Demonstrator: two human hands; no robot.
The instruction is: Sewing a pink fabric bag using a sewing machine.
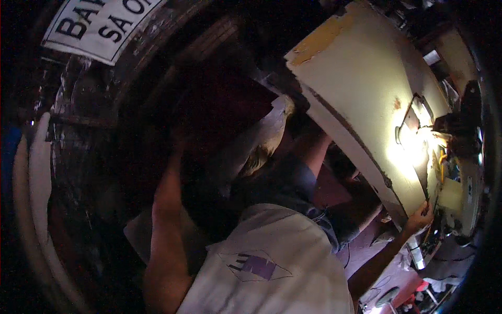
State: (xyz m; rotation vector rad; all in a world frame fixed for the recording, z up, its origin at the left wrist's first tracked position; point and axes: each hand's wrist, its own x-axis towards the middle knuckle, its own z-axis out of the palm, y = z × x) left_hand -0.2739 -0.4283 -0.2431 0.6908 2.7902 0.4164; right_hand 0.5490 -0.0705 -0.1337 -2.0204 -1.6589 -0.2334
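My left arm reaches forward into deep shadow. My left hand [180, 135] is a dim shape beside a dark red, cloth-like surface [230, 107], and its fingers are lost in the dark. On the right, my right hand [419, 219] is at the near edge of a worn cream tabletop [361, 78]. Its fingers are bent around a thin dark piece at that edge, too small to name. Close beyond this hand, a strong light glares on the tabletop, washing out a fitted plate [420, 111] there. A pale crumpled sheet [266, 138] hangs between my arms, left of the tabletop.
A white lettered board [99, 29] is at the upper left. Long pale curved pieces [41, 178] stand along the left rim. Beyond the light is a dark machine-like part [452, 125] with a yellowish block [451, 194] near it. Clutter lies at the lower right.
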